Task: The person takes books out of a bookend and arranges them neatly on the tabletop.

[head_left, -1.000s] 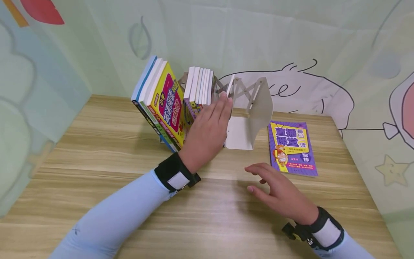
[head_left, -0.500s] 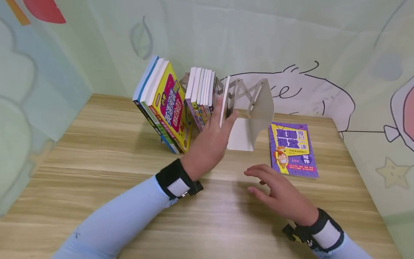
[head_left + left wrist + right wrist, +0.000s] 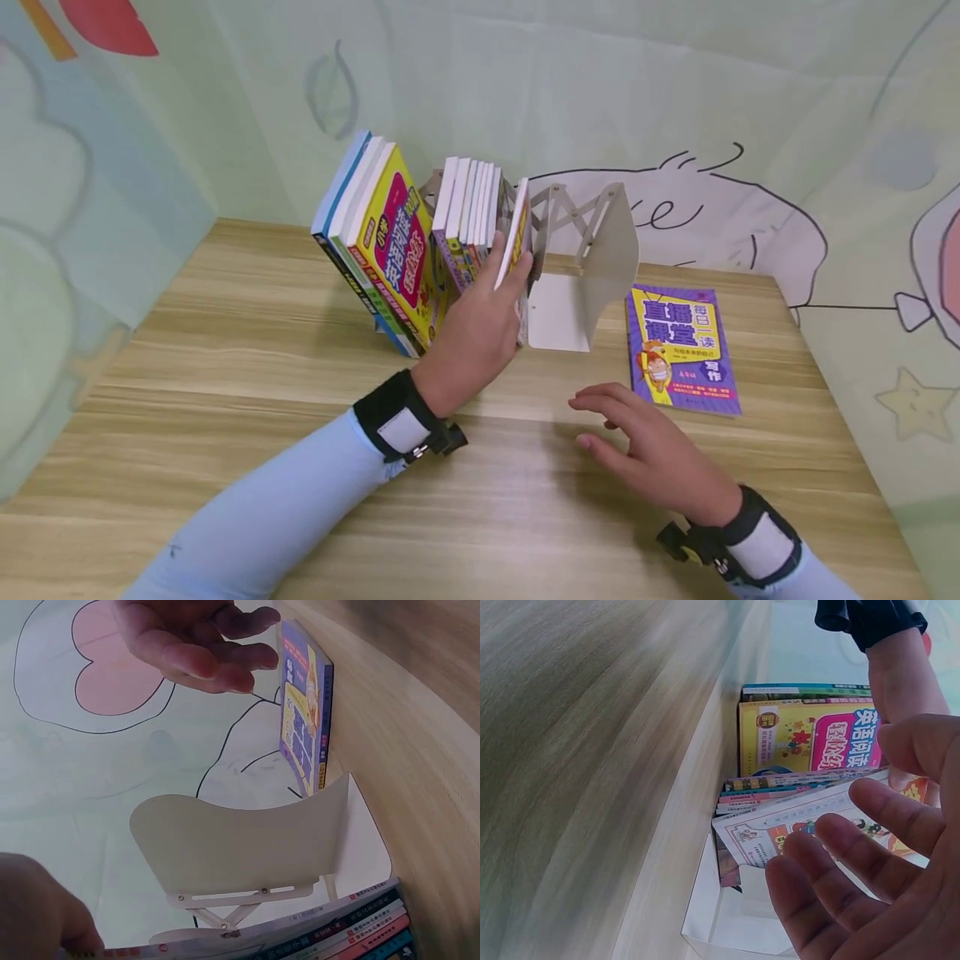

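Observation:
My left hand (image 3: 471,337) pinches a thin white-edged book (image 3: 516,227) between thumb and fingers, in a tan expandable book rack (image 3: 613,242). This book leans left, toward a row of several upright thin books (image 3: 467,208); its colourful cover (image 3: 780,829) shows in the right wrist view. Part of the row is hidden behind the left hand. My right hand (image 3: 645,446) hovers over the table with fingers loosely bent and nothing in them. Nearest to it is a purple and yellow book (image 3: 684,350), lying flat right of the rack.
Larger books, the front one with a yellow cover (image 3: 393,242), lean at the rack's left end. The rack's white base plate (image 3: 558,317) shows bare on the right. A wood-grain table (image 3: 225,375) carries everything, with a printed cloth wall (image 3: 465,83) behind.
My left hand has gone from lying flat against the thin book to spreading and gripping it. That book has swung to lean left. The right hand stays put.

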Demonstrator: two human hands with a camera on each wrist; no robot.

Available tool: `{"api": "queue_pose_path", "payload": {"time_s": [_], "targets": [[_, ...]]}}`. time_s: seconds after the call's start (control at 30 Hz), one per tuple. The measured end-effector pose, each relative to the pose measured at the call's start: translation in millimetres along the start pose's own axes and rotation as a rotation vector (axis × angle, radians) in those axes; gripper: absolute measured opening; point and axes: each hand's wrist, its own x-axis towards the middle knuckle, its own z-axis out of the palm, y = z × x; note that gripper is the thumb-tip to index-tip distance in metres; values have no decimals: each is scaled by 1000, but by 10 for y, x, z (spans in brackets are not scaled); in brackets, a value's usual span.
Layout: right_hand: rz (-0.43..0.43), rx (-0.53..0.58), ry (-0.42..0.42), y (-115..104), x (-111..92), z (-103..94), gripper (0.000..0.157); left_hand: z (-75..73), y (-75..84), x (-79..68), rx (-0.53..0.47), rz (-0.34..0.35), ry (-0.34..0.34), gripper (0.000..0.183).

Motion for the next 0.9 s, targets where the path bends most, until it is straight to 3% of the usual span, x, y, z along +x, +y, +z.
{"api": "queue_pose_path", "payload": {"time_s": [0.13, 0.6, 0.9], "targets": [[-2, 2, 9, 15, -11, 0, 35, -13, -21, -21, -89, 2, 22, 63], [13, 31, 8, 35, -17, -12, 37, -267, 93, -127, -141, -12, 72, 58], [22, 31, 20, 47, -17, -26, 36, -505, 149, -277, -170, 70, 183, 56]]}}
